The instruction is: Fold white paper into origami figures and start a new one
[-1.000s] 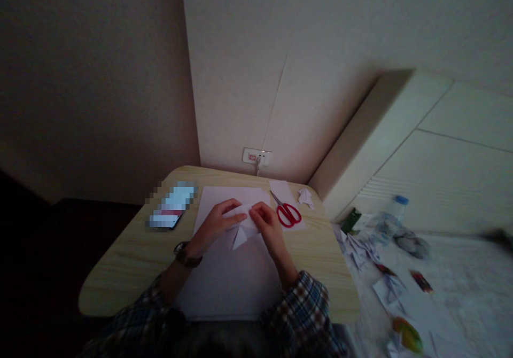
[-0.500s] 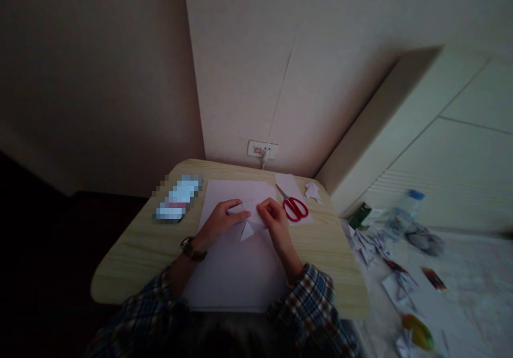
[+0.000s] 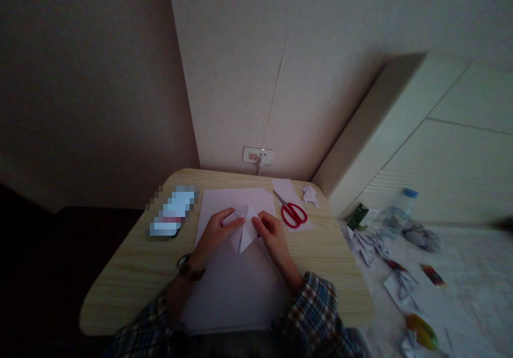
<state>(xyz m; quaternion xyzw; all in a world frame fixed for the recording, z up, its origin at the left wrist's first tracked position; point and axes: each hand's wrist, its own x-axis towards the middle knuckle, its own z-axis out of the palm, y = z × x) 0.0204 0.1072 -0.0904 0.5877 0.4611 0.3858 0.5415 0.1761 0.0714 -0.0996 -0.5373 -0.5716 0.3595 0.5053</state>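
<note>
A small piece of folded white paper (image 3: 245, 232), with a diamond-like outline and a split point toward me, is held between my two hands. My left hand (image 3: 216, 232) pinches its left side, the thumb lying on top. On the right edge, my right hand (image 3: 272, 235) grips it with thumb and bent fingers. Beneath them lies a stack of white sheets (image 3: 232, 294). Red-handled scissors (image 3: 293, 215) rest to the right on a smaller white sheet (image 3: 285, 186). Past the scissors sits a folded paper figure (image 3: 310, 195).
A phone (image 3: 172, 211), blurred by pixels, lies on the left of the wooden table (image 3: 128, 272). A wall socket (image 3: 258, 155) holds a plug behind the table. On the light surface at right are a plastic bottle (image 3: 403, 205) and several folded papers (image 3: 364, 246).
The folded paper has opened into a wider diamond shape facing me. My right hand has come down slightly and now grips its right edge. The whole view has shifted a little.
</note>
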